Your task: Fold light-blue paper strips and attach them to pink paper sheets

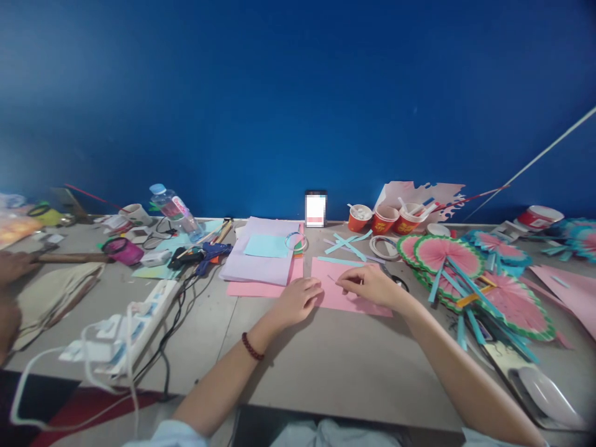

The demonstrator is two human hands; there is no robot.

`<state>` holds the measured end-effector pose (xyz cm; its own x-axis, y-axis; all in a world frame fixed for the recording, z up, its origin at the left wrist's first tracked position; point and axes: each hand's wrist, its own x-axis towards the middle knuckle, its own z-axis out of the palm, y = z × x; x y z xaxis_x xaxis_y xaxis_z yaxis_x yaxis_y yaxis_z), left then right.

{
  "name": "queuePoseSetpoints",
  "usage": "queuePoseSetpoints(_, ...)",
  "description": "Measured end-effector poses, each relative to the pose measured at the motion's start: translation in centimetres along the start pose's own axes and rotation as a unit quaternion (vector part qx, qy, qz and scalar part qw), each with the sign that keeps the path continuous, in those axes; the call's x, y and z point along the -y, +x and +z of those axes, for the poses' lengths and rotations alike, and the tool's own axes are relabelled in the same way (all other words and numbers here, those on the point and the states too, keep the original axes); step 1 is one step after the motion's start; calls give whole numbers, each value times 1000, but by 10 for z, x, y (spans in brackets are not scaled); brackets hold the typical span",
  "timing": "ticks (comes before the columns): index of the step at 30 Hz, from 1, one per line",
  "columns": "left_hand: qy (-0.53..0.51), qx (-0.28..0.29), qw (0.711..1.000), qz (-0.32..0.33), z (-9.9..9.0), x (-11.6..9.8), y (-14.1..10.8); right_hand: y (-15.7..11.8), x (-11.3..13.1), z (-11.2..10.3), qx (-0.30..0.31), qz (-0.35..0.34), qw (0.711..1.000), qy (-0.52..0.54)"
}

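A sheet of pink paper (349, 302) lies on the table in front of me. My left hand (298, 301) rests at its left edge, fingers lightly bent and lying on the paper, with a gap to the thumb. Over the sheet, my right hand (372, 285) is closed in a pinch. From its fingertips a thin, dark, stick-like thing (331, 277) points to the left; its kind is too small to make out. Light blue paper strips (347, 246) lie crossed beyond the sheet. Left of it are lilac sheets (256, 273) with a light blue piece (265, 246) on top.
Watermelon-patterned paper fans (447, 256) are piled at right, near a white mouse (547, 391). Red paper cups (385, 218) and a phone (316, 210) stand by the wall. At left are a glue gun (212, 253), bottle (174, 208), power strip (153, 316) and another person's hand (16, 267).
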<state>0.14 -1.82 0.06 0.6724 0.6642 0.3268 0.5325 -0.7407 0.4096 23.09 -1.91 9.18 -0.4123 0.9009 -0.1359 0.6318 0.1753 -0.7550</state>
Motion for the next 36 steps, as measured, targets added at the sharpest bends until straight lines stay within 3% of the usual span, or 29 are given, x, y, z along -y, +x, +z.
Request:
queuePoseSetpoints(4,10,26,1000,3,0,0,1,-10,2,11,-65,-2,992,-108)
queuePoseSetpoints(10,28,25,999,19,9,-1,4,-15,-13,24,-64,25,976,-205)
queuePoseSetpoints(14,62,11,998,-2,15,-7,7,-16,-25,23,-89,48,967,-232)
queuePoseSetpoints(20,83,-1,996,-36,22,-7,9,-14,-23,23,-71,45,971,-226)
queuePoseSetpoints(24,55,-12,998,-36,18,3,9,-11,-20,24,-59,20,976,-211)
queuePoseSetpoints(31,-6,-13,996,-84,-23,5,10,6,-32,22,-20,-6,997,-74)
queuePoseSetpoints(34,42,15,997,-66,-22,4,0,15,-40,26,25,21,998,47)
queuePoseSetpoints(36,80,2,996,-34,-14,3,-10,21,-44,31,46,42,992,106)
